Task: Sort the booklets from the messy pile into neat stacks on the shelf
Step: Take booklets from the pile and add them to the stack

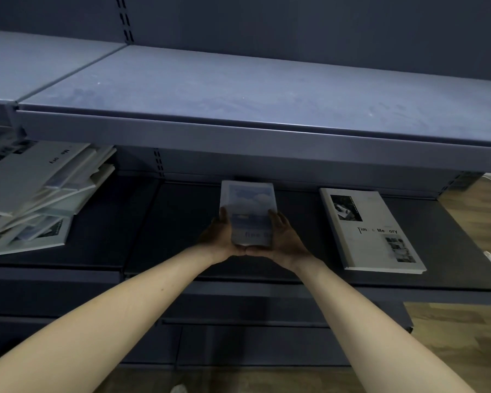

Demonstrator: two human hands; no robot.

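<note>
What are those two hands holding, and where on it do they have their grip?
A small blue booklet. The left hand and right hand grip its two long side edges near the end closest to the person.

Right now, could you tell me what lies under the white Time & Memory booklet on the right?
The Time & Memory booklet lies flat on the dark shelf. Its thick edge suggests more booklets beneath, but the cover hides them.
</note>
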